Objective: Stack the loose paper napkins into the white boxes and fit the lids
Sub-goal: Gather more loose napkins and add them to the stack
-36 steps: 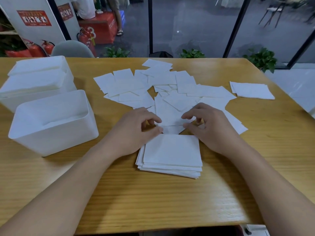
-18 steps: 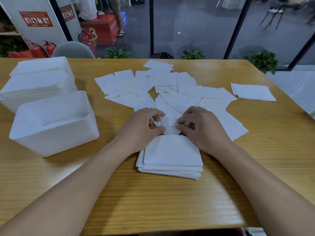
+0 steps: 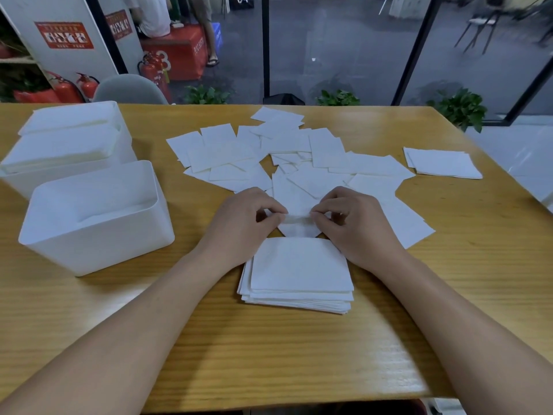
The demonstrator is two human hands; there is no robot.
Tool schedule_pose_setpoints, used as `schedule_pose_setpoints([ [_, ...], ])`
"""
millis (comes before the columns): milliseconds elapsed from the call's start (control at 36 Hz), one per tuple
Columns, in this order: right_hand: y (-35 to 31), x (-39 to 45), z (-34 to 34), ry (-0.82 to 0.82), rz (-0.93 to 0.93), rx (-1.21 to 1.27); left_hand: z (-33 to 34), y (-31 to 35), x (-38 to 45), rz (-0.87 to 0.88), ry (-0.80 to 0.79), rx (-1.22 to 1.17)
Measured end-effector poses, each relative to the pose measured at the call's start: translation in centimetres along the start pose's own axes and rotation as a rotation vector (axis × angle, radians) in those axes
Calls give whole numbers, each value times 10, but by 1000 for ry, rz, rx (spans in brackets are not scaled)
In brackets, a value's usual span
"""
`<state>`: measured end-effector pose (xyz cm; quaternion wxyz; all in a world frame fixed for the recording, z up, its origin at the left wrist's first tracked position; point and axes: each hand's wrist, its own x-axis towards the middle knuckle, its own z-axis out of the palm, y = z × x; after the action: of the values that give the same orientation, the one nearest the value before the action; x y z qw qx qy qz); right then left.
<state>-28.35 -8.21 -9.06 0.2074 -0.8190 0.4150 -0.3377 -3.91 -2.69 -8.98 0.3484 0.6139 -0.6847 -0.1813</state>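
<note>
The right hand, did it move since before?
Yes. The right hand slid left toward the left hand, judged against the neat napkin stack; both now pinch one napkin.

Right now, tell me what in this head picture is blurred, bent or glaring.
Head view: wide-angle bend curves the wooden table edges and the window posts lean outward; soft blur on the near forearms and table grain; the white napkin stack and nearer white box are bright with little surface detail; both hands are fairly sharp; no hard glare.

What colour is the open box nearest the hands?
Plain white, no pattern; the open box on the wooden table shows best in the head view.
</note>
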Motion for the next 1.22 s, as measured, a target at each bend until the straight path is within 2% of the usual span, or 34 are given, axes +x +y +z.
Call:
schedule_pose_setpoints([
  [167,-2,0,-1,3,0,9,1,3,0,-19,47,-19],
  [389,-11,-6,-4,5,-63,64,-5,16,0,-98,49,-395],
  [500,-13,-10,-4,-86,-106,79,-8,14,-1,-127,120,-339],
  [583,-11,-9,-5,-78,-89,102,-9,9,-1,-138,162,-329],
  [694,-8,-9,-5,-66,-76,107,-12,1,1,-305,166,-592],
  [806,-8,-10,-3,-82,-54,95,-10,-4,6,-465,92,-885],
  [917,-11,-11,-4,-106,-25,111,-6,2,6,-462,46,-776],
  [1000,-12,-12,-5,-146,-11,118,-4,7,3,-402,-5,-643],
  [1083,-14,-13,-6,-155,-8,125,-1,11,1,-330,18,-573],
  [1139,-16,-13,-7,-122,10,135,-2,14,0,-282,50,-543],
  [1222,-18,-11,-11,-15,46,167,-9,19,-3,-220,52,-648],
])
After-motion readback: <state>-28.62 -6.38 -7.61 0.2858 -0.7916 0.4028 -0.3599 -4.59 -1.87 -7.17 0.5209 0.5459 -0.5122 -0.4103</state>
